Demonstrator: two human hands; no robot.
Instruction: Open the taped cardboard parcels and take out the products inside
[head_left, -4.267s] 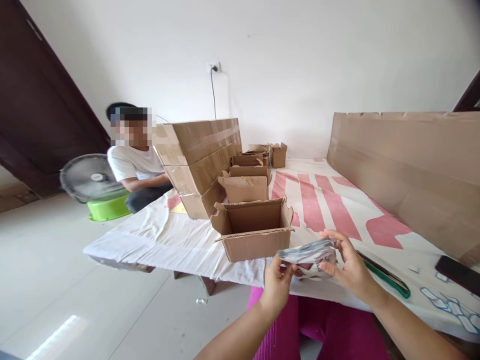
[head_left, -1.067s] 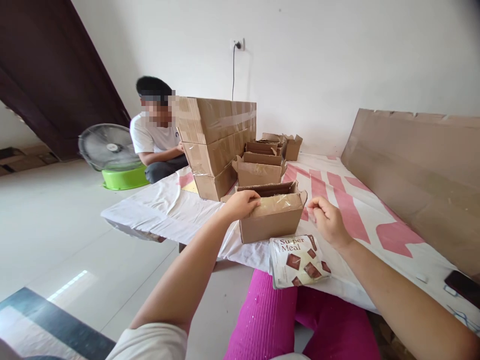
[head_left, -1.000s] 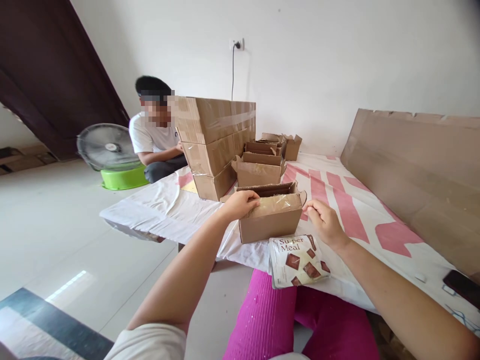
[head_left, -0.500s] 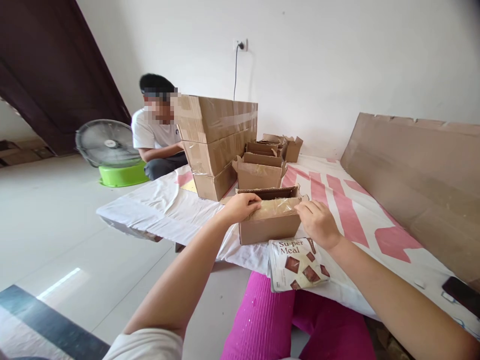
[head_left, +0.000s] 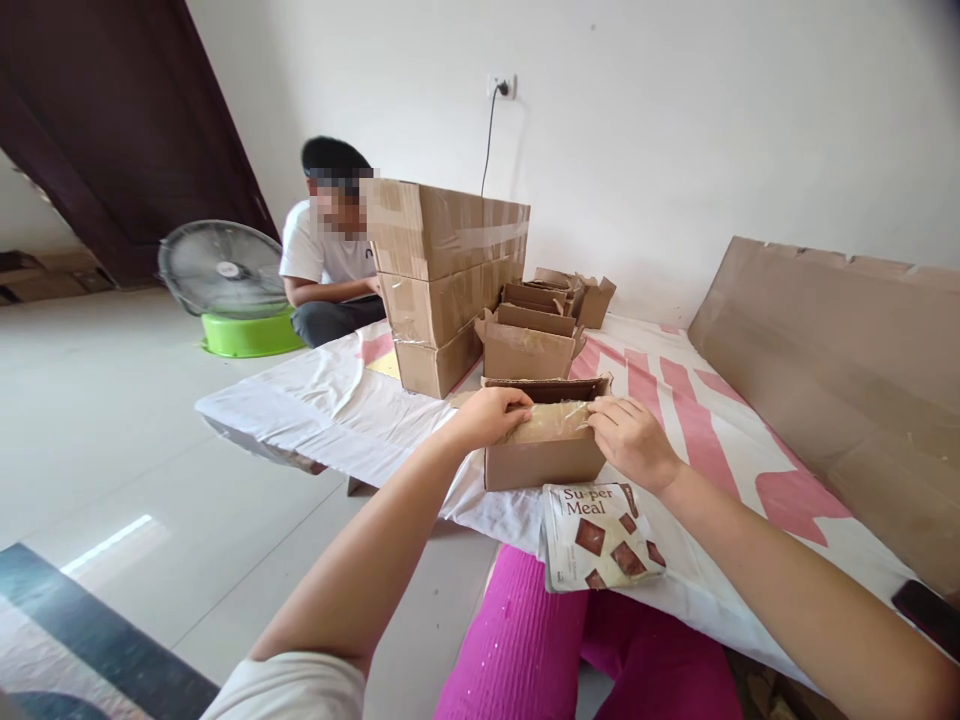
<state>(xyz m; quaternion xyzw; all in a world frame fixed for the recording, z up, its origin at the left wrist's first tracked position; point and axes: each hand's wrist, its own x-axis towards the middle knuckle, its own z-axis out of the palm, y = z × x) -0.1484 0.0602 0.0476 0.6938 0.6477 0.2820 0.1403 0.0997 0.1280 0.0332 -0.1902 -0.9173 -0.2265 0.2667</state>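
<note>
An open cardboard box (head_left: 544, 466) stands at the near edge of the cloth-covered table, its front flap (head_left: 555, 422) carrying shiny clear tape. At the flap's left end, the fingers of my left hand (head_left: 495, 415) are closed on it. Thumb and fingers of my right hand (head_left: 634, 440) pinch the flap's right end, close to the tape. What lies inside the box is hidden. Just in front of the box, a pouch printed "Super Meal" (head_left: 600, 540) lies at the table edge, seemingly on top of another.
Taped cartons (head_left: 450, 240) are stacked at the left, with several open boxes (head_left: 529, 350) behind mine. A large cardboard sheet (head_left: 825, 370) leans at the right, near a dark phone-like object (head_left: 926, 612). Beyond the stack sits another person (head_left: 326, 260), beside a fan (head_left: 225, 268) and green tub (head_left: 251, 335).
My right fingers have shifted slightly inward over the flap's right end. My left hand keeps its place on the flap. The whole view has shifted a little.
</note>
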